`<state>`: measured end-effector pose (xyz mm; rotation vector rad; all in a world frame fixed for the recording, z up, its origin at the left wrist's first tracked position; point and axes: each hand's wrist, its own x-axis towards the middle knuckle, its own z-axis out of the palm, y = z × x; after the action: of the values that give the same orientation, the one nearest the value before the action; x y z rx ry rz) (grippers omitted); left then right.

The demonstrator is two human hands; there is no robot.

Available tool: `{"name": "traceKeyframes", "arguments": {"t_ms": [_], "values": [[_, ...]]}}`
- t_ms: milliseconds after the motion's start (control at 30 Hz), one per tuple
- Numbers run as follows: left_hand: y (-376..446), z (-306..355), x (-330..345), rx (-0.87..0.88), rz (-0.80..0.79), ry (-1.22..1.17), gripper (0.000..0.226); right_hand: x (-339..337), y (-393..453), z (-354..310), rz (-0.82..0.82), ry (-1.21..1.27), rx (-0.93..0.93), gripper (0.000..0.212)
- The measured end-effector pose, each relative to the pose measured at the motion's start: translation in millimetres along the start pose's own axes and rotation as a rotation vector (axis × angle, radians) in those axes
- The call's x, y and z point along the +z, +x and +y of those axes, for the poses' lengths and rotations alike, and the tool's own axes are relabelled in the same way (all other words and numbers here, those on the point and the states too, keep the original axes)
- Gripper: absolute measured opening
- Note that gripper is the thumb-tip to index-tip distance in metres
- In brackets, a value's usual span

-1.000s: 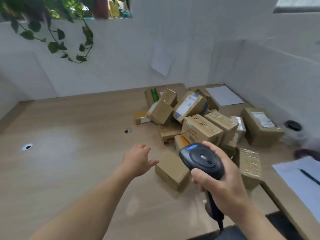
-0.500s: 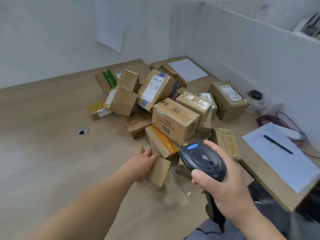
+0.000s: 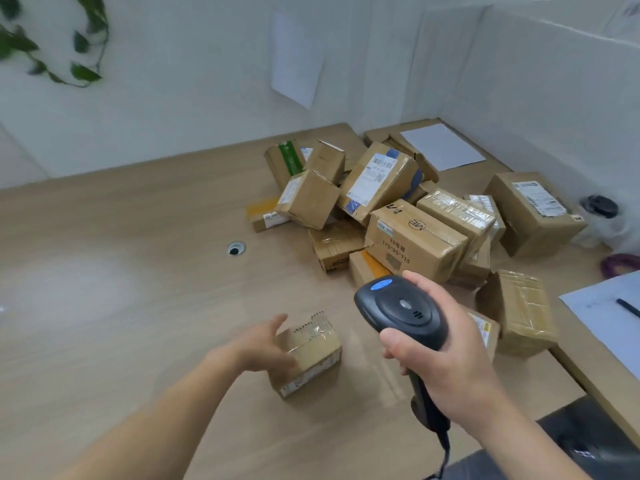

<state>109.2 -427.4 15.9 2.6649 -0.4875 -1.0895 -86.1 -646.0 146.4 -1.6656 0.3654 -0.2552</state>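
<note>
A small taped cardboard box (image 3: 313, 353) stands on the wooden table (image 3: 138, 271), apart from the pile and close to me. My left hand (image 3: 261, 344) grips its left side, thumb at the top edge and fingers over the near face. My right hand (image 3: 446, 362) holds a black barcode scanner (image 3: 398, 306) by its handle, head up, just right of the small box; its cable hangs down. Behind lies a heap of several cardboard parcels (image 3: 412, 244), some with shipping labels.
A round cable hole (image 3: 236, 248) sits in the table left of the heap. A side desk at the right carries a paper sheet (image 3: 602, 313) with a pen (image 3: 628, 308). White partition walls close the back and right. A purple cable (image 3: 620, 263) lies at the far right.
My left hand reached the small box at the pile's front and drew it toward me, away from the heap. The scanner stayed raised in my right hand. The camera view shifted.
</note>
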Motion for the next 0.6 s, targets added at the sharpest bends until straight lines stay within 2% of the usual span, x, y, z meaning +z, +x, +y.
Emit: {"name": "traceKeyframes", "arguments": {"t_ms": [33, 67, 167, 233, 267, 333, 400, 433, 500, 600], "values": [[-6, 1, 8, 0.007, 0.002, 0.05, 0.114, 5, 1, 0, -0.022, -0.002, -0.004, 0.091], [-13, 5, 15, 0.007, 0.021, 0.122, 0.117, 9, 1, -1, -0.042, -0.004, -0.007, 0.09], [-27, 21, 27, -0.007, 0.187, 0.326, 0.085, 19, -1, -3, -0.084, -0.008, -0.02, 0.088], [-32, 28, 24, -0.041, 0.201, 0.309, 0.065, 21, -3, -4, -0.105, -0.017, -0.031, 0.093], [-35, 28, 21, -0.079, 0.187, 0.205, 0.054, 21, -5, -6, -0.115, -0.016, -0.038, 0.094], [-42, 18, 10, -0.152, 0.168, -0.179, 0.043, 18, -10, -10, -0.139, 0.014, -0.05, 0.092], [-59, 9, -4, -0.154, 0.191, -0.659, 0.049, 15, -17, -13, -0.17, 0.034, -0.055, 0.088], [-71, 6, -10, -0.131, 0.22, -0.82, 0.057, 14, -20, -15, -0.187, 0.035, -0.058, 0.089], [-98, 3, -19, -0.078, 0.277, -0.996, 0.065, 14, -28, -20, -0.224, 0.036, -0.075, 0.092], [-137, 3, -20, -0.016, 0.336, -1.136, 0.081, 17, -43, -28, -0.286, 0.052, -0.101, 0.088]]}}
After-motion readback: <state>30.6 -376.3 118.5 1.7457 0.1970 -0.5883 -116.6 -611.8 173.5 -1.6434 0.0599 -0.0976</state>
